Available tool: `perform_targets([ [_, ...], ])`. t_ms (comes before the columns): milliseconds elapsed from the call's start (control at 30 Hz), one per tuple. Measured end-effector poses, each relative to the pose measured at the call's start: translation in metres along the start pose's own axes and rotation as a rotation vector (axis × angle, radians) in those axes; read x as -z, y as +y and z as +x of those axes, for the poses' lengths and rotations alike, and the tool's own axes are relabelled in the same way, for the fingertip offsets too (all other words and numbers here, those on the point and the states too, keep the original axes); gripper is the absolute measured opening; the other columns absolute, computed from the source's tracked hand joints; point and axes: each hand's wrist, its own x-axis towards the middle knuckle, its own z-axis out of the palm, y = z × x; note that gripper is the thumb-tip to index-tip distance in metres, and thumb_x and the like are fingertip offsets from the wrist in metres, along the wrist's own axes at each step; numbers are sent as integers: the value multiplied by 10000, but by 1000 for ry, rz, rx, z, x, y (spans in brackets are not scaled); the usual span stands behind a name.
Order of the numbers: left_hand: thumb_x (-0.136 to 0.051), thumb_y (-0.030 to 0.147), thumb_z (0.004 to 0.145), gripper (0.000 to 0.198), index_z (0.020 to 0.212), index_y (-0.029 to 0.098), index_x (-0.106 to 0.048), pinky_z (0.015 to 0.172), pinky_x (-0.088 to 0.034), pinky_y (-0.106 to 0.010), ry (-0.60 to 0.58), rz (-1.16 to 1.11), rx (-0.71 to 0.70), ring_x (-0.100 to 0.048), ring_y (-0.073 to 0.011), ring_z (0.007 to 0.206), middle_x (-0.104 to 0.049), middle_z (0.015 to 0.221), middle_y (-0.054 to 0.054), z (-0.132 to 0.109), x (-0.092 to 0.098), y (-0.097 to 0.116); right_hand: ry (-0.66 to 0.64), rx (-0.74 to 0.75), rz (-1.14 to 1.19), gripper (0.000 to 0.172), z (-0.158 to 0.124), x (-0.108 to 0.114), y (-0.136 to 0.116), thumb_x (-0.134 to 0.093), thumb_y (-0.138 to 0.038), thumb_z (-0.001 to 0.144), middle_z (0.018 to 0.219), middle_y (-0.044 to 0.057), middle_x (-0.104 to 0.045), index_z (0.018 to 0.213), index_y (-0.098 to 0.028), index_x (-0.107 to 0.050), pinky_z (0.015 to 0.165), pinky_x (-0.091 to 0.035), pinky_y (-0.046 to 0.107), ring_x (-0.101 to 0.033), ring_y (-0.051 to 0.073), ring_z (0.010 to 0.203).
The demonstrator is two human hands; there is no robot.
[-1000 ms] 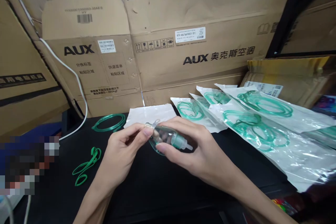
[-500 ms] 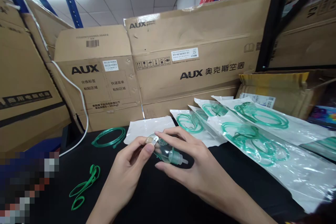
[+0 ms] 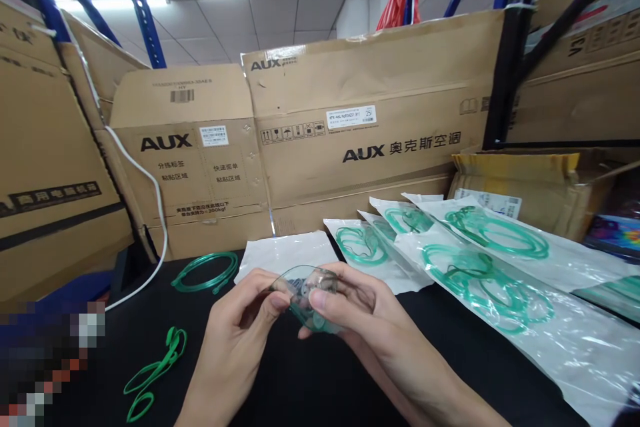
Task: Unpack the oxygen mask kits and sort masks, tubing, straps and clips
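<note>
Between my two hands is a clear greenish oxygen mask (image 3: 300, 283), held up above the black tabletop with its open rim toward me. My left hand (image 3: 245, 320) pinches its left edge between thumb and fingers. With the thumb inside the cup and the fingers behind it, my right hand (image 3: 365, 313) grips the right side. The mask's connector is hidden behind it and my right fingers. A coil of green tubing (image 3: 207, 272) lies on the table beyond my left hand. Nearer and to the left is a loose green elastic strap (image 3: 157, 367).
A flat white pouch (image 3: 290, 250) lies behind my hands. Several clear-fronted pouches with green tubing (image 3: 490, 280) are spread at the right. Cardboard boxes (image 3: 370, 167) wall the back, and a white cable (image 3: 159, 207) hangs at the left. An open carton (image 3: 530, 180) stands back right.
The mask has been turned so that its open side faces me and its connector points away. My right hand has shifted its grip, thumb now inside the cup. The view has tilted up slightly.
</note>
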Motion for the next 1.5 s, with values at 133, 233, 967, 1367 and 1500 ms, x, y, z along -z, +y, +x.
perform_targets([
  [133,-658,356,946,212,794,217,-706,698,-477,-222,6,-5,-34,-594,-171,763,-651,800,-23,0,1,-1,71,25,-27,179,1,-1,0,-830,-234,767,930,45,-657,904,-179,-729,700,-550,263,-593,175,857],
  [233,-663,372,940,218,792,220,-712,699,-484,-228,22,1,-39,-595,-178,766,-654,797,-27,0,0,-2,90,34,-23,204,3,0,2,-842,-236,755,956,52,-678,930,-184,-751,676,-539,241,-598,171,863],
  [967,-724,333,907,108,961,307,-814,742,-528,-184,7,-46,19,-683,-142,823,-769,904,18,0,-1,-1,242,50,-126,214,2,1,8,-859,-282,721,849,44,-705,883,-175,-769,650,-523,273,-617,177,795],
  [1367,-747,301,889,93,940,284,-823,738,-539,-165,14,-139,95,-680,-134,833,-750,879,6,1,-5,3,200,117,-311,100,1,2,-3,-843,-213,744,764,-5,-699,831,-197,-797,656,-532,231,-609,125,711],
  [1500,-752,293,885,102,956,300,-825,761,-535,-154,-2,-170,110,-681,-126,852,-752,888,15,1,-5,5,114,79,-334,132,1,8,-6,-802,-221,802,762,2,-702,930,-190,-811,637,-528,232,-617,121,679],
])
